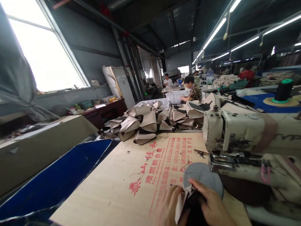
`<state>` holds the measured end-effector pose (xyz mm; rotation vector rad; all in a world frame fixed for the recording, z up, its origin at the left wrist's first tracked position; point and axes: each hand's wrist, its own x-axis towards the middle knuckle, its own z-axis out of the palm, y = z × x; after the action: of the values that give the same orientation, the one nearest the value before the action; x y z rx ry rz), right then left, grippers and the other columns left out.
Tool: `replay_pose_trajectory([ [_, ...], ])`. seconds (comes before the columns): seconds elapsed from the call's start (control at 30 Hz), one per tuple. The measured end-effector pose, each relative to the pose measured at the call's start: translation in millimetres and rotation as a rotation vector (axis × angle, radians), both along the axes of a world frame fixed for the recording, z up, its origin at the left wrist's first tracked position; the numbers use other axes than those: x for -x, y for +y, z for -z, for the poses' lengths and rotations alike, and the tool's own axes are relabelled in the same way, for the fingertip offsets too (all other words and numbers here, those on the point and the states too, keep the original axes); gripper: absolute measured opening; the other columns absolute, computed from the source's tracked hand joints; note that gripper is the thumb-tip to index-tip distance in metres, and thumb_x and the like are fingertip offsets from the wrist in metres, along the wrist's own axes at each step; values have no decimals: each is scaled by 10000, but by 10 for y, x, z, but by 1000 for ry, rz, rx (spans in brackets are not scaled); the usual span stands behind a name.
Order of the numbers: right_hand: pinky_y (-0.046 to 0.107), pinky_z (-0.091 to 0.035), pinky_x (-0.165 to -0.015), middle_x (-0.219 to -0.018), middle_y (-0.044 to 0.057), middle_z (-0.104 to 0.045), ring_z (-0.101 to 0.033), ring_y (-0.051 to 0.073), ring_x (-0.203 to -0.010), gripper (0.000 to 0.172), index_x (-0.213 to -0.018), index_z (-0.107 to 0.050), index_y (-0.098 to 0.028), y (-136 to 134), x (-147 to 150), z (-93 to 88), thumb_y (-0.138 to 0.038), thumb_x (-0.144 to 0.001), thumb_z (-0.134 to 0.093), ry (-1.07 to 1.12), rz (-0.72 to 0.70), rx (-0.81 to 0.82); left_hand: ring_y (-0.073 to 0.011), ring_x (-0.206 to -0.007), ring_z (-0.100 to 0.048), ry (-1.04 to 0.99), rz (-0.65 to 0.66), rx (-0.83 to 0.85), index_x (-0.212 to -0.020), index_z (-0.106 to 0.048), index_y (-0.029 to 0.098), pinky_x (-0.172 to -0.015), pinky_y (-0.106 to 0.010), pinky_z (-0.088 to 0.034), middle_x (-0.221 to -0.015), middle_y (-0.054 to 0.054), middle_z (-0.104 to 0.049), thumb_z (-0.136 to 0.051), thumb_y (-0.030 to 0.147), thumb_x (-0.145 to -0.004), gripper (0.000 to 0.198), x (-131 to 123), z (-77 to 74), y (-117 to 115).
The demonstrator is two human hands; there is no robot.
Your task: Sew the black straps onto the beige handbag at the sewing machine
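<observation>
Low in the view, my left hand (170,205) and my right hand (209,199) come together on a black and beige fabric piece (194,208). The fingers of my left hand are bent along its pale side and slightly blurred. My right hand closes on its dark side, with the thumb near the upper edge. The lower part of the piece runs out of view. Just beyond my hands lies a grey round disc (202,175), partly covered by my right hand. To the right stands a sewing machine (249,128), its head close to the disc.
Red print marks the plywood tabletop (113,179). Behind it is a heap of beige pieces with dark edges (148,121). A blue-lined bin (58,169) stands left. A black thread cone (283,91) sits back right. A co-worker (192,89) sits beyond the heap.
</observation>
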<state>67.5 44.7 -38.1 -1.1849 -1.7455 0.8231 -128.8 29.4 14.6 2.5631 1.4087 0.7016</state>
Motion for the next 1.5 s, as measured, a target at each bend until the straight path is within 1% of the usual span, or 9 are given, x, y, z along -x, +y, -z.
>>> replay_pose_trajectory([
  [0.13,391,-336,-1037,-1314,57,-448,-404,207,-1230,511,-1303,-461,-192,-100,-536,-94,-130,-799,-408,-109,-72,-10,-174,-936,-625,73,396,68,-1206,-519,232,-835,-261,-502,-1053,-67,-662,-402,135,-883,357,-437,-98,410],
  [0.27,463,-305,-1039,-1261,60,-515,-466,233,-1177,414,-1263,-504,-257,-28,-887,-28,-212,-851,-499,-248,-105,-77,-171,-877,-639,88,544,214,-1087,-609,238,-804,-246,-498,-961,-34,-689,-419,149,-882,293,-661,-182,663],
  [0.47,277,-450,-893,-1092,61,-602,-535,167,-1029,274,-1155,-548,-224,24,-824,118,-197,-909,-430,-174,-26,-262,-134,-846,-632,-71,445,334,-971,-649,258,-769,-191,-497,-920,-3,-671,-508,248,-866,176,-721,-174,727],
  [0.67,254,-414,-588,-717,43,-575,-551,156,-681,286,-751,-540,-164,63,-771,67,-269,-943,-355,-243,-16,-216,-124,-792,-624,-340,190,220,-912,-554,211,-715,-185,-498,-839,-8,-652,-497,241,-865,79,-812,177,601],
  [0.77,240,-369,-553,-656,22,-545,-531,137,-629,326,-699,-504,-165,74,-774,73,-308,-951,-356,-219,15,-239,-109,-754,-624,-403,143,170,-902,-545,219,-704,-171,-491,-796,14,-648,-518,213,-854,55,-867,279,610],
  [0.93,228,-356,-573,-688,17,-548,-535,130,-661,310,-716,-493,-167,76,-779,67,-316,-951,-358,-189,11,-201,-106,-770,-622,-259,378,276,-1076,-592,259,-697,-160,-493,-848,-8,-655,-455,183,-890,243,-845,106,719],
  [1.07,246,-336,-564,-680,18,-529,-512,137,-649,283,-706,-475,-169,78,-772,93,-279,-943,-363,-212,0,-188,-149,-941,-584,-97,487,302,-1209,-519,238,-848,-235,-483,-998,-57,-627,-377,148,-897,354,-785,-86,778],
  [1.4,256,-415,-684,-818,15,-563,-546,150,-743,83,-956,-519,-208,27,-653,151,-247,-906,-465,-98,207,-126,-165,-882,-534,105,469,385,-1071,-552,235,-787,-241,-469,-922,-45,-567,-340,60,-836,362,-813,-174,848],
  [1.5,305,-426,-753,-963,41,-554,-537,186,-854,279,-1189,-419,-239,39,-667,129,-190,-914,-408,-245,120,-168,-160,-888,-530,76,477,461,-1063,-545,221,-780,-234,-459,-930,-52,-553,-330,103,-880,306,-805,-229,873],
])
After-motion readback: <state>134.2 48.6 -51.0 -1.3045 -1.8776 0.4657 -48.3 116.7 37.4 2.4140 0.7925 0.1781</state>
